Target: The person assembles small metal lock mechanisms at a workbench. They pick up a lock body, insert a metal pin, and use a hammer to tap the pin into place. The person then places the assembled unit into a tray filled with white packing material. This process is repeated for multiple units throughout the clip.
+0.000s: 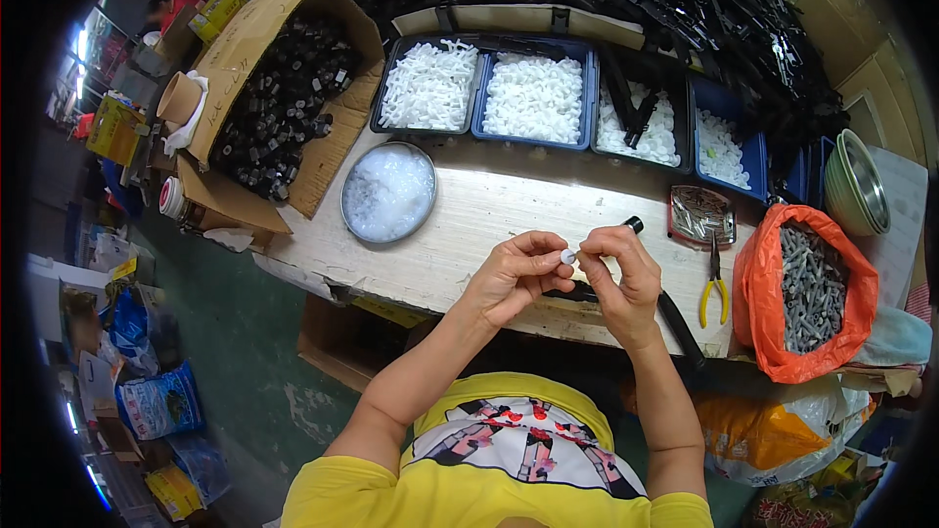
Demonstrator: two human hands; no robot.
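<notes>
Over the table's front edge, my left hand [509, 279] pinches a small white round plastic part [567, 256] between thumb and fingertips. Against the part's right side, my right hand [626, 279] has its thumb and forefinger closed on it too. Fine detail of the part is too small to make out. Below and behind my hands lies a long black plastic piece [680, 330], partly hidden by my right hand. A short black rounded end [634, 225] shows just beyond my right fingers; whether it belongs to the same piece, I cannot tell.
Blue bins [476, 103] of small white parts line the back, before a heap of black parts [685, 10]. At left are a round dish [342, 198] and a carton [323, 161] of black pieces. Yellow-handled pliers [714, 295], a red tray [672, 225] and an orange bag [758, 284] stand right.
</notes>
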